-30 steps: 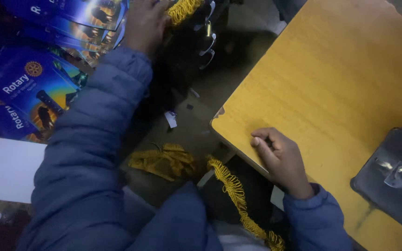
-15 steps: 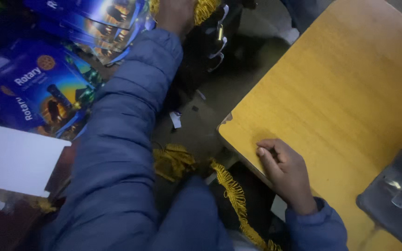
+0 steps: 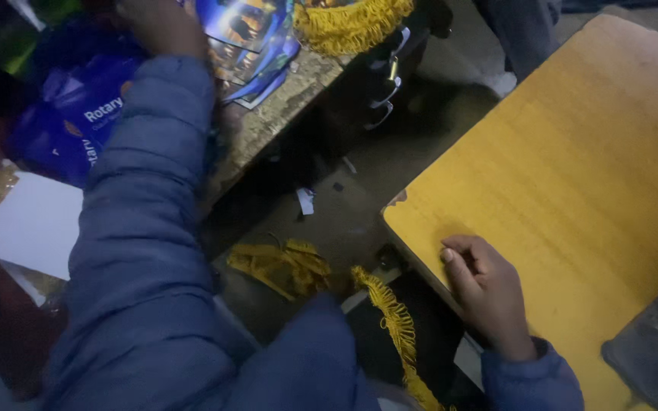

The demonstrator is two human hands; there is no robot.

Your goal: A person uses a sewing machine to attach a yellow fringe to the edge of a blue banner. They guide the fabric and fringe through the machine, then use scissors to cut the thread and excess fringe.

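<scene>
My left hand [image 3: 163, 27] reaches far out to the upper left, in a blue padded sleeve, and rests on a stack of glossy blue printed banners [image 3: 249, 42] on a speckled side table [image 3: 287, 99]. Its fingers are hidden, so I cannot tell whether it grips them. A bunch of yellow fringe [image 3: 352, 23] lies just beyond the banners. My right hand [image 3: 485, 289] lies loosely curled, palm down, on the near-left corner of a yellow wooden table [image 3: 573, 167], holding nothing.
A strip of yellow fringe [image 3: 394, 327] trails over my lap, and more fringe [image 3: 283, 266] lies crumpled on the floor. A white sheet [image 3: 28, 224] sits at the left. A dark machine part [image 3: 656, 350] stands at the table's lower right. Paper scraps dot the floor.
The view has swung right and down, so my left hand and the banners now sit further left. My left arm stays stretched out. My right hand has not moved on the table.
</scene>
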